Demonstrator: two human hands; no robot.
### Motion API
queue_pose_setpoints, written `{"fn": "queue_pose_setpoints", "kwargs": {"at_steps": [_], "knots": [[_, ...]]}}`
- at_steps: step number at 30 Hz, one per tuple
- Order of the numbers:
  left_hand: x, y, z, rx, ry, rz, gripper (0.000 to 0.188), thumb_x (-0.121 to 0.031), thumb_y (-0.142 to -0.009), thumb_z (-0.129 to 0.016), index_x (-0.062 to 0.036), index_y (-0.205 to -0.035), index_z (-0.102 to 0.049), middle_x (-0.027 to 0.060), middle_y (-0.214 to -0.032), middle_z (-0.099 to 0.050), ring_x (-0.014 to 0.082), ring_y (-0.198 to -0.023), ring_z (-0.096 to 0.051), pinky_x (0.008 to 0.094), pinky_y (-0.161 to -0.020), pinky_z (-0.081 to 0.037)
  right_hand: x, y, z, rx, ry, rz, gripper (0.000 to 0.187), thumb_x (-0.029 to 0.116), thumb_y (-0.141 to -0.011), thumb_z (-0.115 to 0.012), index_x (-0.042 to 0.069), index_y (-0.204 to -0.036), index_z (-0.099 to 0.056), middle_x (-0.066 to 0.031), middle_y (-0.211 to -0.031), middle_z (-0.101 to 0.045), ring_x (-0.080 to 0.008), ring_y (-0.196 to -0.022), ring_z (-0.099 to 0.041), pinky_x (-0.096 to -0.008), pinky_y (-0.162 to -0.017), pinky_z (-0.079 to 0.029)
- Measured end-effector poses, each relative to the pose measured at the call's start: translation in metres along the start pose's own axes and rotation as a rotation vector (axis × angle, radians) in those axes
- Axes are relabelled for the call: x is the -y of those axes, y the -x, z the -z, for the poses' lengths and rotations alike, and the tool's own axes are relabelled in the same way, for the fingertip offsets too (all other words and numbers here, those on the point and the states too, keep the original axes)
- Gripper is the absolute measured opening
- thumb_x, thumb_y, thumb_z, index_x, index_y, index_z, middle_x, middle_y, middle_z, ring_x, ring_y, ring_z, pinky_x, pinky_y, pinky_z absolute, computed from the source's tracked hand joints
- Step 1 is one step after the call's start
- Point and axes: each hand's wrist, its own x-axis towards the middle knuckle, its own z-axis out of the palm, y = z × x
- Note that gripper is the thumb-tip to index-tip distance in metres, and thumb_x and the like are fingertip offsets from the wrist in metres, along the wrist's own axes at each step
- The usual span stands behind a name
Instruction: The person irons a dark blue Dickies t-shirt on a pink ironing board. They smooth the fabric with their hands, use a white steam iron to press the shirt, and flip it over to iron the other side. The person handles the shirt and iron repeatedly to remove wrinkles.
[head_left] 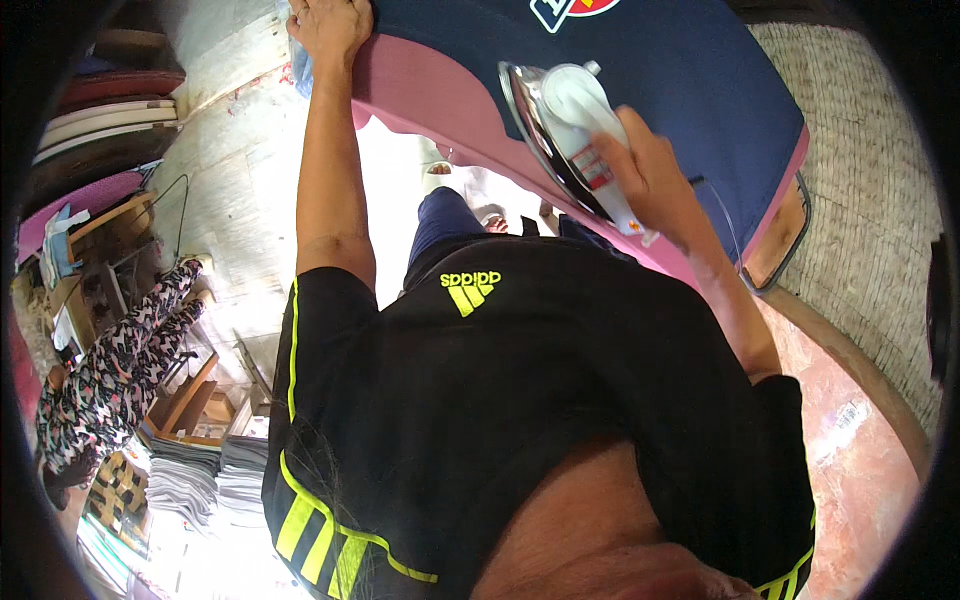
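My right hand (645, 175) is closed around the handle of a white and silver clothes iron (575, 115). The iron stands over the near edge of a dark navy cloth (660, 75), tilted so that its shiny soleplate edge faces left; whether it touches the cloth I cannot tell. A printed white and red emblem (590, 8) shows on the cloth at the top edge. Beneath it lies a pink-covered ironing board (425, 85). At the cloth's far left corner my left hand (330, 28) rests with fingers apart, its fingertips partly cut off by the picture's edge.
A thin cord (722, 215) hangs near my right wrist, beside the board's dark metal frame (790, 245). On the left, a person in patterned clothes (130, 350) is among wooden furniture and stacks of folded grey cloth (185, 480). A pink marbled surface (850, 400) lies at right.
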Motion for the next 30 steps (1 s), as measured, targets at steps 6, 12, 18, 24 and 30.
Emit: {"fn": "queue_pose_setpoints", "kwargs": {"at_steps": [6,12,18,24,30], "knots": [[0.004,-0.005,-0.006,0.026,0.013,0.014,0.066,-0.044,-0.101,-0.046,-0.0013,-0.149,-0.036,0.0207,-0.156,-0.036,0.0429,-0.144,-0.031,0.0582,-0.112,-0.029,-0.013,0.038,0.005,-0.033,-0.068,-0.120,0.040,0.039,-0.102,-0.051,0.001,-0.115,-0.055,-0.0263,-0.094,-0.070,-0.0407,-0.090,-0.071,-0.0437,-0.078,-0.053],[0.002,-0.005,0.002,-0.030,0.113,-0.117,0.068,-0.048,-0.098,-0.049,-0.0003,-0.144,-0.039,0.0201,-0.152,-0.040,0.0437,-0.140,-0.034,0.0623,-0.104,-0.037,-0.019,0.015,0.015,-0.017,-0.139,-0.087,0.035,0.037,-0.104,-0.051,0.003,-0.109,-0.056,-0.0204,-0.080,-0.067,-0.0281,-0.070,-0.069,-0.0402,-0.066,-0.050],[-0.006,0.000,0.012,0.015,0.101,-0.018,0.064,-0.043,-0.099,-0.048,-0.0006,-0.146,-0.039,0.0192,-0.155,-0.038,0.0428,-0.145,-0.029,0.0598,-0.109,-0.031,0.036,-0.034,0.003,-0.015,-0.191,-0.210,0.035,0.036,-0.103,-0.050,0.001,-0.106,-0.056,-0.0222,-0.085,-0.069,-0.0293,-0.075,-0.070,-0.0399,-0.067,-0.051],[-0.016,0.006,0.024,0.059,0.242,0.031,0.059,-0.033,-0.098,-0.050,0.0000,-0.146,-0.041,0.0198,-0.156,-0.037,0.0439,-0.146,-0.028,0.0585,-0.113,-0.025,0.068,-0.095,-0.041,-0.134,-0.272,0.033,0.043,0.030,-0.101,-0.053,-0.009,-0.118,-0.050,-0.0364,-0.094,-0.065,-0.0457,-0.090,-0.069,-0.0497,-0.078,-0.052],[-0.020,0.007,0.031,0.078,0.164,0.028,0.057,-0.030,-0.098,-0.051,-0.0014,-0.146,-0.041,0.0211,-0.156,-0.035,0.0451,-0.145,-0.027,0.0622,-0.112,-0.022,0.068,-0.117,-0.032,-0.113,-0.101,0.159,0.035,0.029,-0.101,-0.053,-0.004,-0.114,-0.051,-0.0335,-0.090,-0.065,-0.0457,-0.083,-0.067,-0.0463,-0.072,-0.051]]}}
